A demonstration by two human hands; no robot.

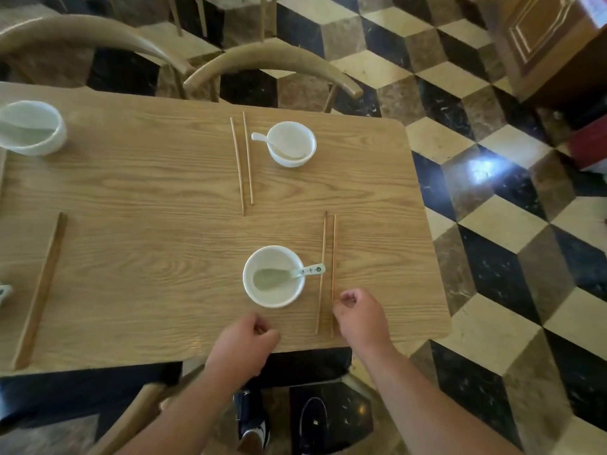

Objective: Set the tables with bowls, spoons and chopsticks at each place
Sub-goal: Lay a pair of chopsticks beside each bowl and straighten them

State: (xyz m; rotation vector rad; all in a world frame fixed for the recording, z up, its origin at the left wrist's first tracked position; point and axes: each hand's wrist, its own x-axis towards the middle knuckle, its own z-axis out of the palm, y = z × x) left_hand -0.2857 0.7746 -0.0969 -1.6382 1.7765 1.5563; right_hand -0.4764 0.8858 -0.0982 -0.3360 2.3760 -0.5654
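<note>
A white bowl (274, 276) with a patterned spoon (295, 273) in it stands near the front edge of the wooden table (157, 231). Just right of it lies a pair of chopsticks (328, 257). My right hand (359, 318) rests with curled fingers at the near end of the pair, its fingertips against the right stick. Left of that, below the bowl, my left hand (248, 343) sits loosely closed with nothing in it. At the far side are a second bowl (291, 144) with a white spoon (262, 138) and another chopstick pair (242, 162).
A third bowl (31, 128) stands at the far left, and a further chopstick pair (41, 290) lies at the near left. Curved-back wooden chairs (272, 62) stand behind the table. Checkered tile floor (492, 241) lies to the right, with a wooden cabinet (542, 44) beyond.
</note>
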